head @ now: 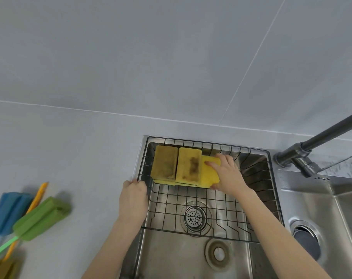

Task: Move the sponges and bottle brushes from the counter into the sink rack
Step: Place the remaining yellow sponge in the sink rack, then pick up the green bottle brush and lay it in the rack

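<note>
Head view. A black wire sink rack sits across the far part of the left steel sink, centre to lower centre of the frame. Three sponges lie side by side along the rack's far edge: two stained sponges and a clean yellow sponge on their right. The right hand rests on the yellow sponge, fingers spread over its top and thumb under its near edge, holding it. The left hand is curled closed around the rack's left rim.

On the table at lower left lie a blue bottle brush, a green bottle brush and an orange handle, overlapping and blurred. An olive item is cut off at the bottom-left corner; what it is cannot be told. A dark faucet stands at right, its spout cut off by the frame edge.
</note>
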A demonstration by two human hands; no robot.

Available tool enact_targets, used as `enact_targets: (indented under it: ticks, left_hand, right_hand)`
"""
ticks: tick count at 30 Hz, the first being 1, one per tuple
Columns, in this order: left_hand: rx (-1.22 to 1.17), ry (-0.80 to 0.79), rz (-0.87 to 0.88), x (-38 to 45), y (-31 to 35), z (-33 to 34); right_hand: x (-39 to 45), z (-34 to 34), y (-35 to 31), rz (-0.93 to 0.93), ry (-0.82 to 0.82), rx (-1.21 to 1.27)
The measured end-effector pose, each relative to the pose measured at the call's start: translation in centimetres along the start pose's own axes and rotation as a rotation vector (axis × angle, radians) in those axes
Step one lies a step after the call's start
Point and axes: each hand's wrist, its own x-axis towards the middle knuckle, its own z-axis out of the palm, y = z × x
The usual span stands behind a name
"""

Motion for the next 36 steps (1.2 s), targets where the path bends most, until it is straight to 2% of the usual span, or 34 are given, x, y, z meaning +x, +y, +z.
enact_targets:
  ticks: [7, 12, 17, 20, 22, 23, 26, 29, 33, 36]
  left_hand:
    - [0.010, 0.045, 0.026, -0.6, 0.1, 0.4]
    - [-0.011, 0.096, 0.022, -1.1, 0.0, 1.6]
    - [0.012, 0.108, 0.143, -1.8, -0.4, 1.4]
    - [-0.303, 0.001, 0.155, -2.2, -1.8, 1.0]
    - [-0.367, -0.070, 0.231, -2.6, -3.0, 0.9]
    - [-0.356, -0.068, 0.258, -2.9, -3.7, 1.0]
    - [-0.261, 0.066, 0.379, -4.5, -5.2, 0.7]
    - [-0.413, 0.089, 0.431, -7.6, -7.6, 0.0]
    - [-0.663, 0.109, 0.310, -11.6, -12.2, -0.4]
    - [-0.784, 0.230, 0.138, -13.5, -17.1, -1.7]
  right_hand:
    - [-0.9, 0.8, -0.6, -0.029, 0.011, -0.067]
    - [-2.0, -0.2, -0.9, 0.024, -0.045, 0.093]
    - [-2.9, -3.6, -4.0, 0.019, 0.163, 0.267]
    - [-3.7, -5.0, -8.5, -0.061, 0.290, 0.353]
    - [-4.4, -5.3, -12.0, -0.159, 0.317, 0.387]
    - [-4.7, -5.2, -13.9, -0.213, 0.314, 0.390]
    - [-5.4, -4.4, -18.7, -0.332, 0.262, 0.393]
    - [-5.9, -3.2, -22.9, -0.386, 0.143, 0.385]
    - [-6.0, -1.4, -27.2, -0.433, -0.007, 0.312]
    - [-5.3, -1.0, -30.5, -0.497, -0.049, 0.248]
